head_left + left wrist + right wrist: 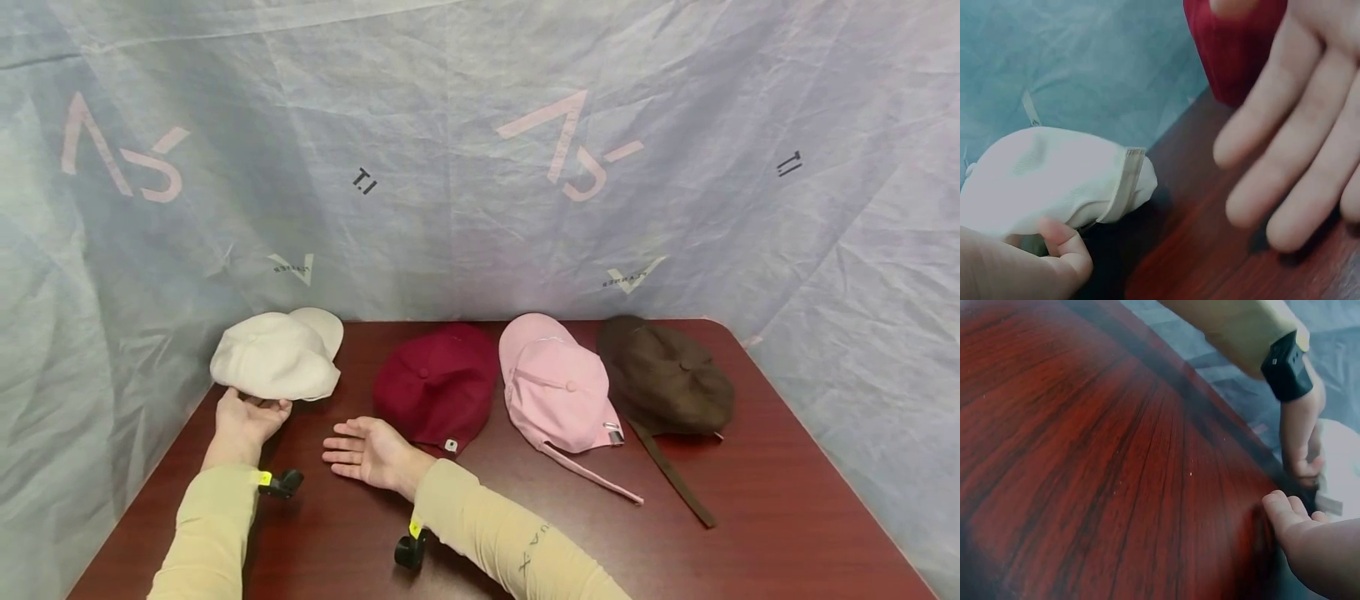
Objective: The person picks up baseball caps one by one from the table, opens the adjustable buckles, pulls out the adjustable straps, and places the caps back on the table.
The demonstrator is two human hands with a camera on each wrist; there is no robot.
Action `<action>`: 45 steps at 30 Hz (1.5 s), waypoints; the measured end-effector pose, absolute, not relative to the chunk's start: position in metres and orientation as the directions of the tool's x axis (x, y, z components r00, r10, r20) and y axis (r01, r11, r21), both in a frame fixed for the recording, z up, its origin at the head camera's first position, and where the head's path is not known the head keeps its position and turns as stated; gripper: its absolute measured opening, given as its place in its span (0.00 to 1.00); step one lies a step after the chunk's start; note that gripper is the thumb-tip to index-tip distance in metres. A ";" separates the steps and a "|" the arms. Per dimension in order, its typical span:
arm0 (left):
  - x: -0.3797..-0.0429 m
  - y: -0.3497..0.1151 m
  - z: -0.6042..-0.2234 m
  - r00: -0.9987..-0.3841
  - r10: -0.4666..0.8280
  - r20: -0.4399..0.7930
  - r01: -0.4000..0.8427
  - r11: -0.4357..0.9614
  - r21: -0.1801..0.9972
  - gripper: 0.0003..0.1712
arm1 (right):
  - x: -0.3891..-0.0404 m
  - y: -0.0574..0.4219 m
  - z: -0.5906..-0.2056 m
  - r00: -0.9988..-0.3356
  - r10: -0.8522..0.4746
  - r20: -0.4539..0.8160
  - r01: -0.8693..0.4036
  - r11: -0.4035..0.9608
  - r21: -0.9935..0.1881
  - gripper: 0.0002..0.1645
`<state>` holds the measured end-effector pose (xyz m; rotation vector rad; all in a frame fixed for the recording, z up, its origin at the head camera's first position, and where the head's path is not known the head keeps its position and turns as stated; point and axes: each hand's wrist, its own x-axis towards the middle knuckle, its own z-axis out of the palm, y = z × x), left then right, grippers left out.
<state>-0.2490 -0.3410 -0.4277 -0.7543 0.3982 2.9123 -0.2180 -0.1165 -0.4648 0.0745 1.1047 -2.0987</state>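
A white cap (273,357) is at the table's far left, its brim toward the back. My left hand (247,421) grips its near lower edge; in the left wrist view curled fingers (1060,240) meet the cap's underside, and some fingers are hidden beneath it. To the right, my right hand (371,454) is held above the table with fingers straight and spread, holding nothing. Closest to it is a dark red cap (435,383), just behind. The right wrist view shows the left hand (1304,453) at the white cap (1341,465).
A pink cap (562,387) with a loose strap lies right of the red one. Beside it sits a brown cap (671,379), its strap trailing toward the front. A grey printed cloth (450,208) hangs behind the reddish-brown wooden table (750,517).
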 end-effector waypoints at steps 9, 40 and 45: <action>-0.249 -0.328 -0.414 -0.880 0.081 -0.467 -0.202 -0.955 0.216 0.18 | -0.226 -0.116 -0.461 -0.743 -0.569 -0.351 0.625 -0.406 -0.666 0.30; -0.219 -0.297 -0.416 -0.874 0.142 -0.466 -0.302 -0.908 0.291 0.28 | -0.261 -0.136 -0.434 -0.821 -0.481 -0.309 0.571 -0.684 -0.454 0.24; -0.236 -0.308 -0.430 -0.931 0.136 -0.338 -0.217 -0.952 0.215 0.48 | -0.258 -0.134 -0.430 -0.801 -0.517 -0.302 0.598 -0.663 -0.450 0.23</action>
